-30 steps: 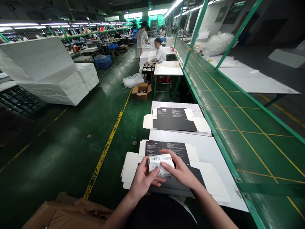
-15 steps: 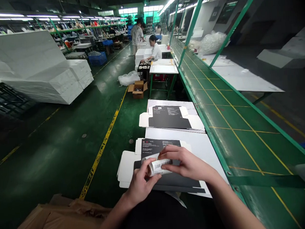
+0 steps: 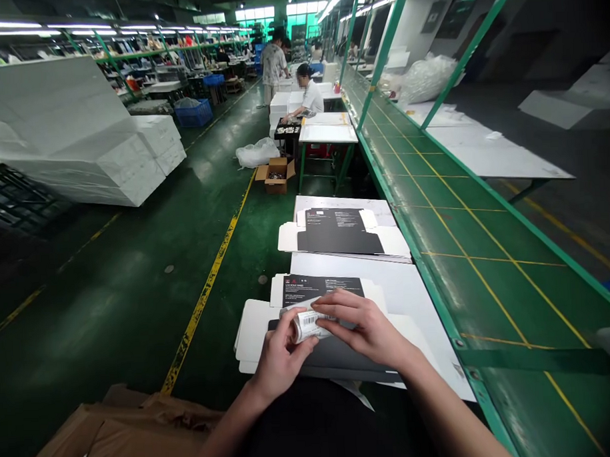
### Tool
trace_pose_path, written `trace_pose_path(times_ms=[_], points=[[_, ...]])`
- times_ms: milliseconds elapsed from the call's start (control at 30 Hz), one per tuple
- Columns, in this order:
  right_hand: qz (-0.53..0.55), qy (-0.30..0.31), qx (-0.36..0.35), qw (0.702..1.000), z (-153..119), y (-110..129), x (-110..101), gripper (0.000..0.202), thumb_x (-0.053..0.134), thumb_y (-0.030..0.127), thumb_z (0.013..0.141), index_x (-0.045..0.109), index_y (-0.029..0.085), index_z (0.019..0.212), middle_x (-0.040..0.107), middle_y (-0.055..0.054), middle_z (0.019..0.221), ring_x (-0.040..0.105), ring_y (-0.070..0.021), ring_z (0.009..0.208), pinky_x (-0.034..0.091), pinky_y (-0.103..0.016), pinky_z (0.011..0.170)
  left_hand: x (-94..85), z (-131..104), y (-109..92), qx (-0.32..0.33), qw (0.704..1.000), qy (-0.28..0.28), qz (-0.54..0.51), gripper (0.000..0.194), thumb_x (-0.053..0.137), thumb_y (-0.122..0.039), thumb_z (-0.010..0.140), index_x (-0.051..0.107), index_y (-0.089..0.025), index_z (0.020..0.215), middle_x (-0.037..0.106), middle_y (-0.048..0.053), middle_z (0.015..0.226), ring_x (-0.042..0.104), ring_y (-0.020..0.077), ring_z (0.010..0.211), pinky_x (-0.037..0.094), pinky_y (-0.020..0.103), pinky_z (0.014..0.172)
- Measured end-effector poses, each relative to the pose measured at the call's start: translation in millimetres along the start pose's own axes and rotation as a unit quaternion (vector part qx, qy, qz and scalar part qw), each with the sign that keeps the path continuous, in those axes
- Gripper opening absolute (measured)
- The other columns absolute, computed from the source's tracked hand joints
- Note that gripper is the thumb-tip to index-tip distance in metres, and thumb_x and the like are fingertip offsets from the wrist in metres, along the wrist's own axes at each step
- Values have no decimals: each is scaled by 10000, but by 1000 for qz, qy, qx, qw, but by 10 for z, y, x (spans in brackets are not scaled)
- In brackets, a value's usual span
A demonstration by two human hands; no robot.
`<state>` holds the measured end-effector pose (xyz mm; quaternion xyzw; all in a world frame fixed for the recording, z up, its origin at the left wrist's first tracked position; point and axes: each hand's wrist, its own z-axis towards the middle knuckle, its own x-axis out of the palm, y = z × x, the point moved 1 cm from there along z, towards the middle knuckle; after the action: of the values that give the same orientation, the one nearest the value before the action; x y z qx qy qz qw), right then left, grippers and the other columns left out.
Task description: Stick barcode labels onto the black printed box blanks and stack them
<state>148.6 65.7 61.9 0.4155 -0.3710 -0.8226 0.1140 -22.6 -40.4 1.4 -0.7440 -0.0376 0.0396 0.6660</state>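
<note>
A white roll of barcode labels (image 3: pixel 304 327) is between my hands, a printed barcode facing up toward me. My left hand (image 3: pixel 282 356) is closed round the roll's left end, thumb and fingers on either side. At the roll's right part, the fingertips of my right hand (image 3: pixel 361 326) press together on the label surface; whether a single label is between them I cannot make out. Beneath both hands lies a flat, unfolded black-and-white carton (image 3: pixel 322 286) with white text, its white flaps spread to the sides.
Beyond is another unfolded carton (image 3: pixel 335 231) on a white table (image 3: pixel 417 284). A green conveyor line (image 3: pixel 465 229) runs along the right. Brown cardboard (image 3: pixel 122 438) sits low on the left. Further ahead are an open carton box (image 3: pixel 276 176) and a seated co-worker (image 3: pixel 310 98).
The roll and both hands have shifted slightly up and to the left. My right fingers have slid left along the roll, closer to my left hand.
</note>
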Motion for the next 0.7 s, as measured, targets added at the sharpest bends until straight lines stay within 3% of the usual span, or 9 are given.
trace_pose_path(times_ms=[167, 333, 433, 533, 600, 700], points=[[34, -118, 40, 992, -115, -124, 221, 207, 592, 260, 985, 753, 268, 1115, 736, -81, 1114, 694, -236, 991, 595, -399, 847, 1, 19, 35, -7, 1000, -11, 0, 480, 691, -408, 901, 538, -245, 1326, 772, 65, 1063, 747, 222, 887, 621, 314, 789], [16, -193, 64, 979, -178, -154, 425, 185, 610, 197, 958, 764, 277, 1022, 719, -75, 1096, 662, -245, 1022, 574, -417, 854, 0, 40, 125, -33, 999, -14, 2, 473, 681, -421, 906, 531, -244, 1319, 770, 62, 991, 757, 237, 871, 623, 327, 775], [-10, -220, 66, 973, -231, -78, 548, 181, 617, 184, 941, 759, 280, 997, 705, -86, 1095, 626, -271, 1057, 538, -489, 925, -17, 77, 281, -76, 996, -17, -46, 488, 679, -426, 905, 488, -243, 1316, 756, 76, 1081, 763, 237, 904, 630, 330, 776], [15, -227, 92, 969, -328, -79, 687, 175, 602, 205, 946, 752, 273, 1003, 698, -96, 1078, 630, -271, 1031, 540, -477, 898, -62, 92, 557, -146, 983, -30, -110, 550, 707, -464, 877, 453, -229, 1305, 738, 101, 1169, 777, 237, 909, 630, 308, 753], [55, -229, 146, 961, -398, -264, 783, 150, 598, 256, 958, 745, 253, 989, 705, -94, 1033, 650, -250, 974, 549, -432, 861, -105, 56, 776, -205, 968, -51, -139, 632, 744, -515, 834, 441, -207, 1296, 750, 114, 1132, 788, 241, 853, 622, 281, 702], [121, -215, 288, 925, -470, -924, 957, 253, 642, 441, 925, 729, 205, 894, 729, -80, 924, 670, -227, 860, 552, -388, 816, -167, -82, 1047, -273, 943, -92, -167, 742, 797, -565, 767, 433, -187, 1291, 765, 129, 1078, 794, 261, 819, 613, 259, 643]])
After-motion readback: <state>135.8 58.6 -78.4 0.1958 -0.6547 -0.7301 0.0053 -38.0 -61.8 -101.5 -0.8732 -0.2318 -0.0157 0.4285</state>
